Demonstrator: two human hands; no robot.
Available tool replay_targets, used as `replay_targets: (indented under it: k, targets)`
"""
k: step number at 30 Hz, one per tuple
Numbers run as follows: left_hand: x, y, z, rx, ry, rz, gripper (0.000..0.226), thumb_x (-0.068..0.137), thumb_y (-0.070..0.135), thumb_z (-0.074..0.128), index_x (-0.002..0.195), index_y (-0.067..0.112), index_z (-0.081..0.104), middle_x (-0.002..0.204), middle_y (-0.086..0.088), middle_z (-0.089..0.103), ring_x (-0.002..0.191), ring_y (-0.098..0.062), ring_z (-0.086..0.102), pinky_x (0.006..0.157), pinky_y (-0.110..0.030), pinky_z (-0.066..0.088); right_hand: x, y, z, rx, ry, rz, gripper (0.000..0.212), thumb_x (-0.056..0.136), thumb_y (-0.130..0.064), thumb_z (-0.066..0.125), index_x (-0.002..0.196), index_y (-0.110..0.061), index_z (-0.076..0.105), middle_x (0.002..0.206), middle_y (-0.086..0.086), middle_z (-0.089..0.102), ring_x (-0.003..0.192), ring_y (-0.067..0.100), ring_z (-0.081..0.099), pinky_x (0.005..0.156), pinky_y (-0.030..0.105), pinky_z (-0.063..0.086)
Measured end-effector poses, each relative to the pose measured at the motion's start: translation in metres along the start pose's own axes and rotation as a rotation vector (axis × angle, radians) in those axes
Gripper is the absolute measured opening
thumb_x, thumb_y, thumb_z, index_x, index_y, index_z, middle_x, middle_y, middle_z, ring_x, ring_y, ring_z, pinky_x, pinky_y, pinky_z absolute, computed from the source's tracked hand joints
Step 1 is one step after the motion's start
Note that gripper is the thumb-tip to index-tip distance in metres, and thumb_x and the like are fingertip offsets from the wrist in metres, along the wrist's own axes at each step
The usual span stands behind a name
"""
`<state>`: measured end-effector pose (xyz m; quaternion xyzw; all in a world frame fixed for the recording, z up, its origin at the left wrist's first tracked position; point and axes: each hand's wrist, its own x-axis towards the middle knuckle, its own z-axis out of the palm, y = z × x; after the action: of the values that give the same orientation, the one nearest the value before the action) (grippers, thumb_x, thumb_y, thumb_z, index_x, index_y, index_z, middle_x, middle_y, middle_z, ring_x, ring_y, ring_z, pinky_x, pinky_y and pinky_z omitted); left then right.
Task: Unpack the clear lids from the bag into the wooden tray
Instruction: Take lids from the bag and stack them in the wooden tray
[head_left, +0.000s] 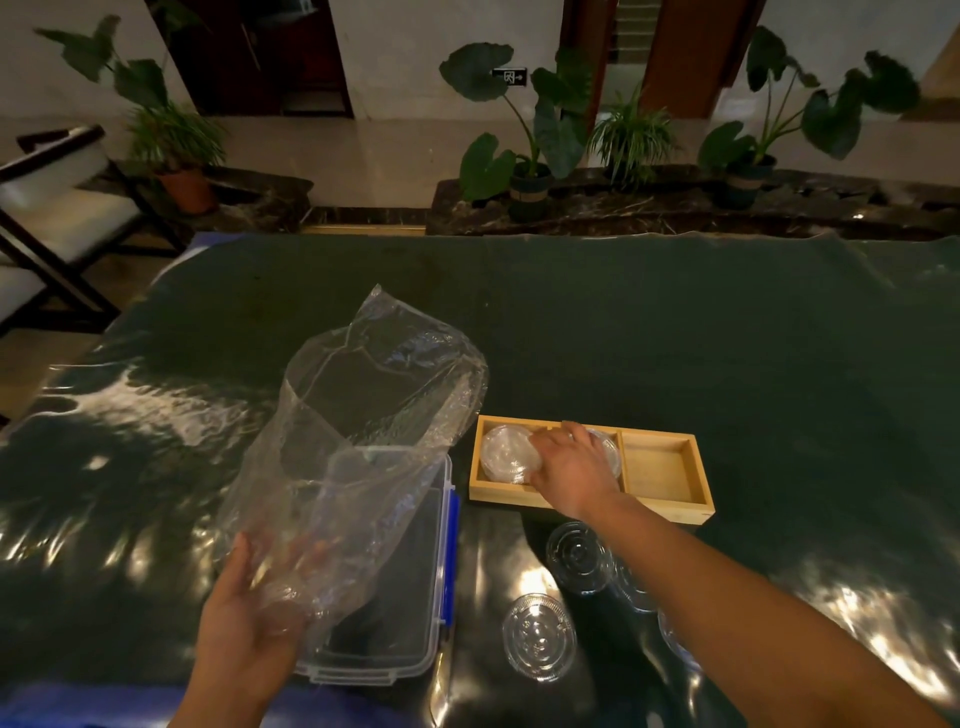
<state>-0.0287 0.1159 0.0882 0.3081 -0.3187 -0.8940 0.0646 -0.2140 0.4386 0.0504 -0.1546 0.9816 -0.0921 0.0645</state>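
Left hand (249, 613) grips the lower end of the clear plastic bag (363, 415), fingers curled; right hand (571, 467) lies palm down on a clear lid (612, 451) in the middle compartment of the wooden tray (665, 506), whether clasping it I cannot tell; a lid stack (504, 452) sits in the left compartment; loose lids (576, 556) lie just in front.

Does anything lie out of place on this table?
Yes. Several lids lie loose on the table in front of the tray, not inside it, while its right compartment holds nothing. The left hand holds the bag.
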Motion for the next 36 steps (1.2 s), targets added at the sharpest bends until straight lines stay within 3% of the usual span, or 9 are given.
replay_targets:
  k: [4, 8, 12, 18, 23, 29, 32, 36]
  targets:
    - [-0.001, 0.002, 0.003, 0.004, 0.002, 0.006, 0.034, 0.103, 0.045, 0.048, 0.096, 0.028, 0.076, 0.098, -0.013, 0.081, 0.081, -0.030, 0.080, 0.062, -0.053, 0.064, -0.007, 0.000, -0.006, 0.041, 0.076, 0.019, 0.047, 0.090, -0.040, 0.058, 0.135, -0.026, 0.054, 0.139, -0.003, 0.056, 0.137, 0.025, 0.035, 0.111, 0.044, 0.032]
    - [-0.003, 0.004, 0.006, 0.012, -0.003, 0.013, 0.034, 0.104, 0.045, 0.047, 0.094, 0.028, 0.074, 0.093, -0.012, 0.081, 0.078, -0.030, 0.080, 0.059, -0.055, 0.063, -0.029, 0.020, -0.015, 0.093, 0.293, 0.168, 0.023, 0.089, -0.023, 0.062, 0.110, -0.021, 0.070, 0.112, 0.000, 0.068, 0.107, 0.021, 0.055, 0.089, 0.035, 0.049]
    - [-0.004, 0.003, 0.008, 0.012, -0.006, 0.003, 0.031, 0.104, 0.045, 0.046, 0.096, 0.029, 0.072, 0.091, -0.010, 0.081, 0.077, -0.027, 0.080, 0.058, -0.053, 0.064, -0.051, 0.044, -0.012, 0.128, 0.256, 0.264, 0.008, 0.089, -0.016, 0.065, 0.091, -0.017, 0.072, 0.095, 0.001, 0.067, 0.091, 0.019, 0.062, 0.073, 0.029, 0.052]
    - [-0.006, -0.006, 0.009, 0.039, -0.020, -0.012, 0.031, 0.104, 0.046, 0.043, 0.104, 0.028, 0.068, 0.090, -0.009, 0.081, 0.078, -0.023, 0.080, 0.064, -0.048, 0.064, -0.057, 0.050, -0.003, 0.111, 0.190, 0.178, 0.018, 0.091, -0.021, 0.066, 0.107, -0.019, 0.072, 0.107, 0.002, 0.068, 0.100, 0.018, 0.058, 0.084, 0.030, 0.051]
    - [-0.009, -0.007, 0.007, 0.033, -0.026, -0.018, 0.033, 0.103, 0.048, 0.045, 0.108, 0.026, 0.068, 0.094, -0.009, 0.081, 0.080, -0.025, 0.080, 0.069, -0.054, 0.062, -0.052, 0.050, -0.001, 0.136, 0.176, 0.187, 0.021, 0.091, -0.021, 0.066, 0.112, -0.021, 0.069, 0.111, 0.002, 0.068, 0.103, 0.017, 0.057, 0.086, 0.029, 0.051]
    - [-0.012, -0.006, 0.004, 0.024, -0.019, -0.016, 0.031, 0.103, 0.046, 0.047, 0.105, 0.028, 0.071, 0.096, -0.010, 0.081, 0.082, -0.027, 0.079, 0.067, -0.056, 0.063, -0.051, 0.050, 0.000, 0.113, 0.259, 0.194, 0.038, 0.088, -0.029, 0.070, 0.124, -0.026, 0.062, 0.126, 0.002, 0.059, 0.115, 0.021, 0.051, 0.089, 0.035, 0.052]
    - [-0.014, -0.007, 0.006, 0.020, -0.024, -0.020, 0.037, 0.103, 0.046, 0.046, 0.098, 0.026, 0.077, 0.098, -0.012, 0.081, 0.083, -0.030, 0.080, 0.068, -0.057, 0.063, -0.045, 0.049, -0.001, 0.107, 0.170, 0.202, 0.050, 0.089, -0.040, 0.067, 0.136, -0.031, 0.053, 0.145, 0.003, 0.047, 0.132, 0.025, 0.041, 0.101, 0.041, 0.046]
    - [-0.016, -0.008, 0.011, 0.026, -0.010, -0.019, 0.039, 0.103, 0.046, 0.046, 0.096, 0.024, 0.078, 0.098, -0.013, 0.081, 0.083, -0.032, 0.079, 0.063, -0.054, 0.064, -0.039, 0.047, -0.002, 0.119, 0.065, 0.233, 0.041, 0.091, -0.041, 0.063, 0.131, -0.034, 0.057, 0.151, 0.004, 0.043, 0.135, 0.026, 0.040, 0.103, 0.041, 0.044]
